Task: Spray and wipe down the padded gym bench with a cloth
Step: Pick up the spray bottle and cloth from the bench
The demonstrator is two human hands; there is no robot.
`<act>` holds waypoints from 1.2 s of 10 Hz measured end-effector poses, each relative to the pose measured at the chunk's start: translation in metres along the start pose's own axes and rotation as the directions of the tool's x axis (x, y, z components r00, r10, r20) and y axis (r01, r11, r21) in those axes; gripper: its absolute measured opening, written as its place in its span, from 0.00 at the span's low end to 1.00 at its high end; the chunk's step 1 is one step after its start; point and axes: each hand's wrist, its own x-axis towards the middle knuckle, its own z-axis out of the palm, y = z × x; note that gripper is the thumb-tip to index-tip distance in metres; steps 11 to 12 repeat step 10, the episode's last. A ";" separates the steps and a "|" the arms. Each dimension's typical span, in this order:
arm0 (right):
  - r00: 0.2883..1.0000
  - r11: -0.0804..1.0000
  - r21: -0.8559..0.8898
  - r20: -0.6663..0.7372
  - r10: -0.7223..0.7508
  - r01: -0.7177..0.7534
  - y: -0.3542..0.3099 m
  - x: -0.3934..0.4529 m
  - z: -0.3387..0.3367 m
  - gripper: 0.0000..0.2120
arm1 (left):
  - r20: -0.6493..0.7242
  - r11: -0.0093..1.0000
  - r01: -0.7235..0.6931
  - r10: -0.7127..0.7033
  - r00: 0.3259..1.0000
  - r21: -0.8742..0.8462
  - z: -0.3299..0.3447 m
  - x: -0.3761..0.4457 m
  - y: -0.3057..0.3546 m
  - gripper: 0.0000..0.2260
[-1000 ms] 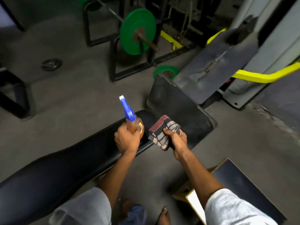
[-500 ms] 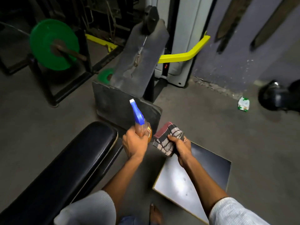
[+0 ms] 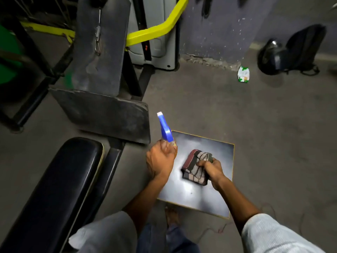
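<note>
Blue plastic marks the trigger head of a spray bottle (image 3: 165,129), which is gripped around its neck by the left hand (image 3: 160,160), fingers wrapped tight, nozzle tilted up and away toward the upper left. Beside it, a folded checked cloth (image 3: 196,168) in red, grey and dark stripes is clamped in the right hand (image 3: 212,169), fingers curled over its near edge. Both hands are held above a dark, glossy square board (image 3: 215,198) with a pale edge, which lies flat on the grey floor (image 3: 237,115); whether the cloth touches the board cannot be told. Pale sleeves are seen on both forearms at the bottom. The bench (image 3: 54,189), padded in shiny black, runs diagonally at lower left, well to the left of the hands and untouched by them. Just beyond the bench end, a worn grey slab (image 3: 102,114) is seen leaning, with a yellow bar (image 3: 155,31) behind it. Farther right, near the wall, a small green and white packet (image 3: 243,74) lies on the floor, and a dark backpack (image 3: 306,48) rests past it.
</note>
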 end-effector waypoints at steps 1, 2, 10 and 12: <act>1.000 0.999 -0.032 -0.004 0.028 -0.028 0.017 0.010 -0.013 0.11 | 0.025 1.000 -0.008 0.007 1.000 0.012 0.016 -0.006 -0.007 0.12; 0.999 0.993 -0.110 -0.013 0.043 -0.045 0.037 0.026 -0.022 0.13 | 0.055 1.000 -0.001 -0.001 0.998 0.030 0.027 -0.012 -0.013 0.13; 0.979 0.991 -0.070 -0.161 -0.126 0.116 0.071 0.005 -0.044 0.12 | 0.226 0.969 0.012 -0.069 0.972 0.247 0.040 -0.055 -0.037 0.29; 0.979 0.991 -0.070 -0.161 -0.126 0.116 0.071 0.005 -0.044 0.12 | 0.226 0.969 0.012 -0.069 0.972 0.247 0.040 -0.055 -0.037 0.29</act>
